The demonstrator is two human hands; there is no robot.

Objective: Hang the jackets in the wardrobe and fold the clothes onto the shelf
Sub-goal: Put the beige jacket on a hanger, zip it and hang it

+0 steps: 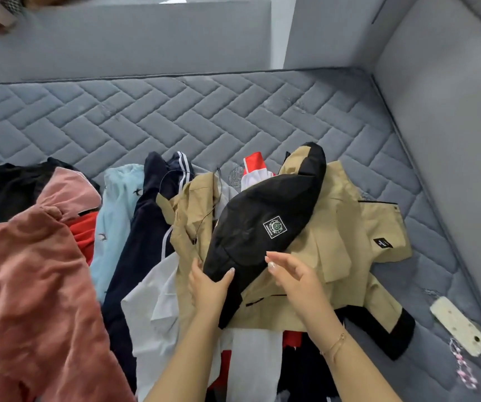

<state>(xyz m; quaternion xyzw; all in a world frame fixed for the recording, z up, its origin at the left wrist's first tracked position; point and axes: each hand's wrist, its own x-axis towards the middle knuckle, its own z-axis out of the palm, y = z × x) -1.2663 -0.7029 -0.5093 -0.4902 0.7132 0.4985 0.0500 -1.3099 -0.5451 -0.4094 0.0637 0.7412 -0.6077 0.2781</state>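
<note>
A tan jacket (337, 227) with black trim lies spread on the grey quilted mattress (175, 111). Its black sleeve (262, 227), with a small square logo patch, is folded diagonally across the front. My left hand (208, 285) grips the lower end of that sleeve, thumb on top. Just to the right of the sleeve end, my right hand (294, 277) hovers over the tan front with straight, relaxed fingers and holds nothing.
Left of the jacket lie a pink garment (30, 285), a light blue one (114, 213), a navy one with white stripes (146, 227), a white one (152, 309) and red pieces. A phone (459, 326) with a bead strap lies at the right. Grey padded walls (442, 126) bound the mattress.
</note>
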